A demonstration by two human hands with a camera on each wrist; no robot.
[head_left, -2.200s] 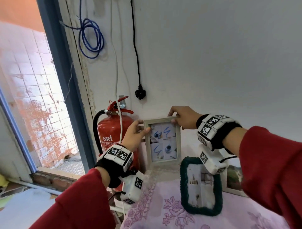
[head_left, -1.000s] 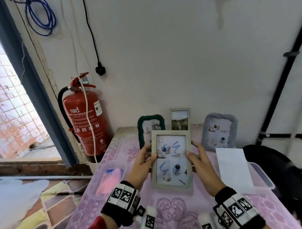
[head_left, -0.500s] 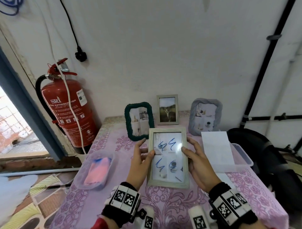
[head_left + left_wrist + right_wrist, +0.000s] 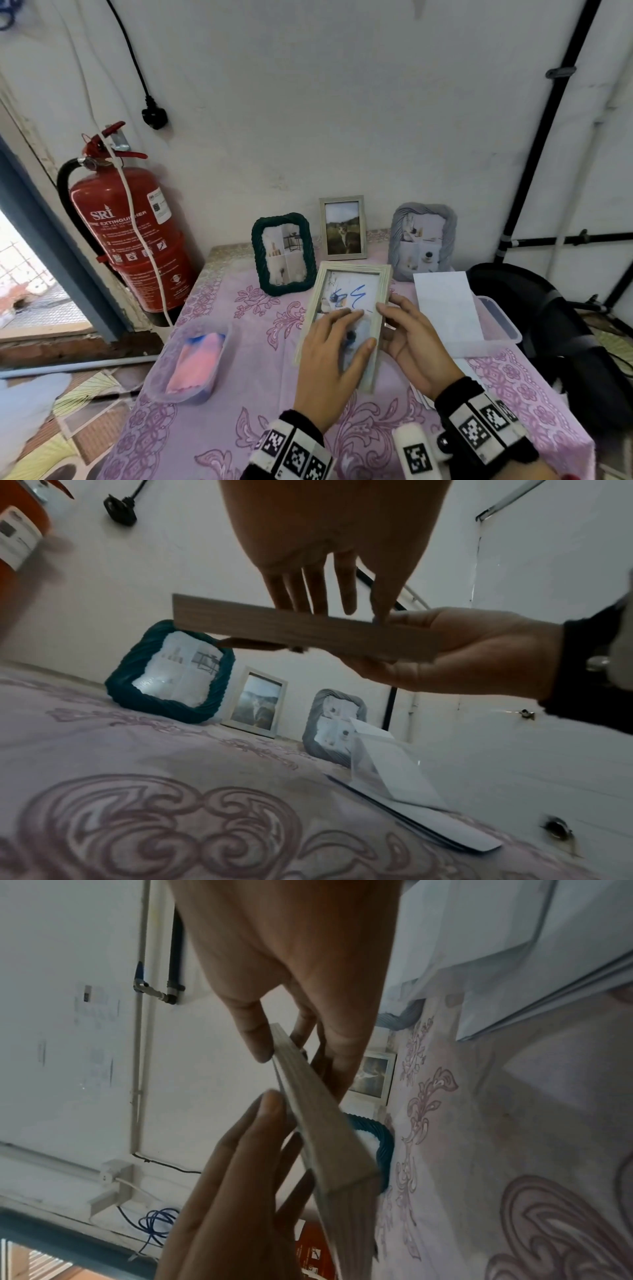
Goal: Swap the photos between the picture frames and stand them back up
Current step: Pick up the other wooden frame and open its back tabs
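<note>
- Head view: the wooden frame [image 4: 344,322], at the wall 2.2 s ago, is now held low over the table [image 4: 260,342], so opening it comes next. The left hand [image 4: 330,368] lies flat on its glass; the right hand [image 4: 411,339] clasps its right edge.
- Left wrist view: the frame [image 4: 304,630] hangs clear above the cloth, right fingers [image 4: 407,674] under it. The green frame [image 4: 171,672] stands beyond the grip.
- Right wrist view: the thumb [image 4: 253,1037] and fingers clamp the frame [image 4: 322,1123]; open tabletop lies below for laying it down.

Left hand [image 4: 329,356] flat, fingers straight; right hand [image 4: 416,346] curled, thumb above, fingers beneath.
</note>
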